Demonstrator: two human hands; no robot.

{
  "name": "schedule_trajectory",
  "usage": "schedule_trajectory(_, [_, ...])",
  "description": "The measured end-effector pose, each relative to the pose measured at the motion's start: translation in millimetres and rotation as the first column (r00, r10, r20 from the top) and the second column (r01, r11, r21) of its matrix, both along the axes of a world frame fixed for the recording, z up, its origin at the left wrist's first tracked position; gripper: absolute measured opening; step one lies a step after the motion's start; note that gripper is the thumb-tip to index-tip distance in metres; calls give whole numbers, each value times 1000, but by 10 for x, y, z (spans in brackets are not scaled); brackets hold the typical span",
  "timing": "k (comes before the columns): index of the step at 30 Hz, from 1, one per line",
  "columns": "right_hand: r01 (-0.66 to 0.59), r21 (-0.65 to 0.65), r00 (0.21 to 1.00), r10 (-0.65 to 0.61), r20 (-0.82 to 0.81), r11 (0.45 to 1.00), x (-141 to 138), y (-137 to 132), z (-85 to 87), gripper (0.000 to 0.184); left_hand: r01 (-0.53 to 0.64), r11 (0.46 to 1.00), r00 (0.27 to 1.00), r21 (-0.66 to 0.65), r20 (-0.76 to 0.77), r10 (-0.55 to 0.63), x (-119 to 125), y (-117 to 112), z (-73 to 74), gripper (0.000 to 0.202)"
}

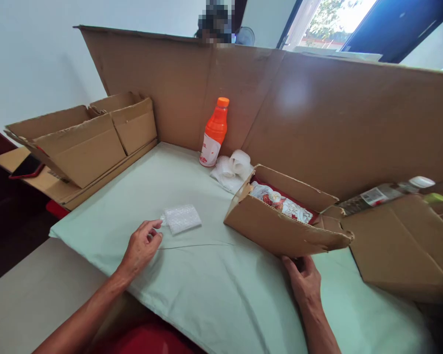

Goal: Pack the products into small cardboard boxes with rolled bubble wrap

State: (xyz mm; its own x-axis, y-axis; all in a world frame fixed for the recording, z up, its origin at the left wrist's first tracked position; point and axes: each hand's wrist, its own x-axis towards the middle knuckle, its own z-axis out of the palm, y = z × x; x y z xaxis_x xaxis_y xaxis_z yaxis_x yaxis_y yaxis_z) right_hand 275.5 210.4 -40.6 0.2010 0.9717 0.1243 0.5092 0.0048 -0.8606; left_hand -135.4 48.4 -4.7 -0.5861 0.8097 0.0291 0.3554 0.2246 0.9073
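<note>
My left hand (142, 246) hovers low over the cloth, its curled fingers apart from the thumb with nothing between them. Just past its fingertips lies a small flat piece of bubble wrap (183, 219). My right hand (305, 282) grips the lower front edge of an open cardboard box (276, 226), with its fingertips partly hidden by the box. Inside the box are a patterned white-and-red packet (295, 209) and something dark red along the back wall. Behind the box's left end sits a loose roll of bubble wrap (232, 169).
An orange bottle (216, 130) stands against the tall cardboard screen (162, 73). Open cardboard boxes (84, 152) line the left edge, with a phone (27, 167) beside them. At right, a clear bottle (387, 194) leans behind another carton (398, 241). A person's head shows beyond the screen.
</note>
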Motion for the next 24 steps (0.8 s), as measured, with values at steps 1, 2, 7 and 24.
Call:
schedule_trajectory(1, [-10,4,1000,10,-6,1000,5,5,-16,49,29,1000,1000,-13,-10,-29,25,13,-5,41])
schedule_trajectory(2, [-19,9,1000,20,-17,1000,10,8,-31,49,53,998,999,-28,-4,-53,50,32,-10,43])
schedule_trajectory(7, [-63,61,998,65,-22,996,34,14,-72,44,98,994,991,-52,92,-93,169,193,-30,44])
schedule_trajectory(24, [-91,68,996,91,15,994,25,-9,-43,38,23,1000,601,9,799,-21,249,357,501,71])
